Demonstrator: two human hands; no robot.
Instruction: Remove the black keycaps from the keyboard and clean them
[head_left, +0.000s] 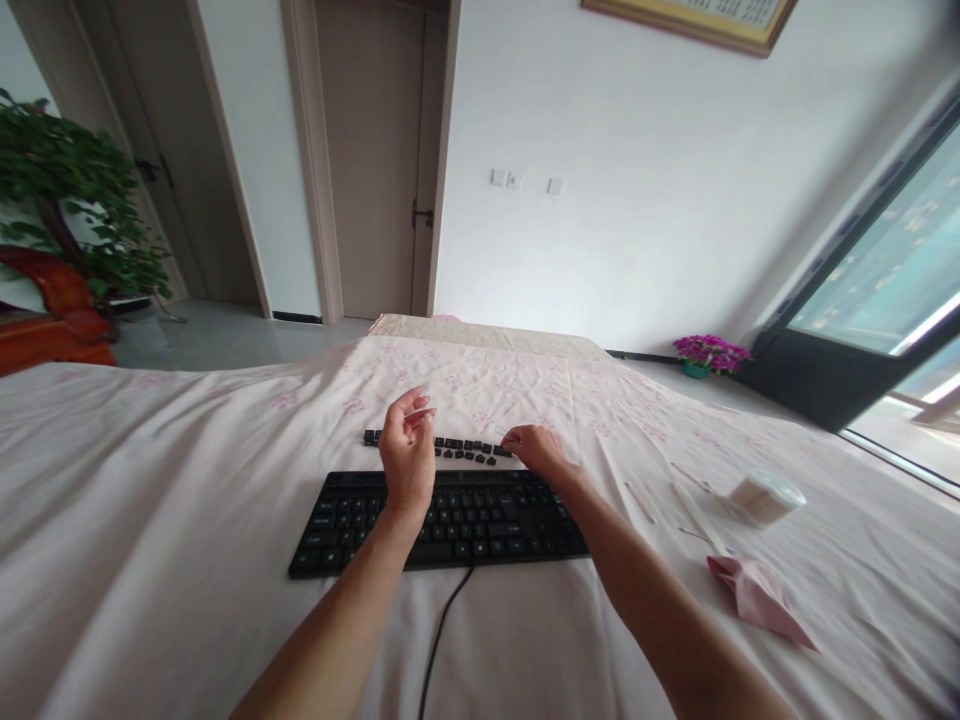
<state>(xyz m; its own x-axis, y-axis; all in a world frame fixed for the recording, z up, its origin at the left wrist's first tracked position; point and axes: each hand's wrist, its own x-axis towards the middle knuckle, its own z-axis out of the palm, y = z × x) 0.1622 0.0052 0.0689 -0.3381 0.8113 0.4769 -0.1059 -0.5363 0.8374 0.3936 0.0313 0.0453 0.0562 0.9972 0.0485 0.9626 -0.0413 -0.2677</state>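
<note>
A black keyboard [465, 525] lies on the cloth, with bare spots among its keys at the right. Behind it, loose black keycaps [465, 446] are laid out in two rows. My left hand [407, 450] is raised over the keyboard's back edge, its fingers curled around what looks like a thin white stick. That hand hides part of the keycap rows. My right hand [538, 448] reaches to the right end of the rows, fingertips pinched together beside a keycap. Whatever sits in that pinch is too small to make out.
On the right are a clear tub of cotton swabs [765, 498], loose swabs [640, 502], a pale stick [701, 518] and a crumpled pink cloth [761, 600]. The keyboard's cable [442, 630] runs toward me. A wrinkled floral cloth [187, 480] covers the surface.
</note>
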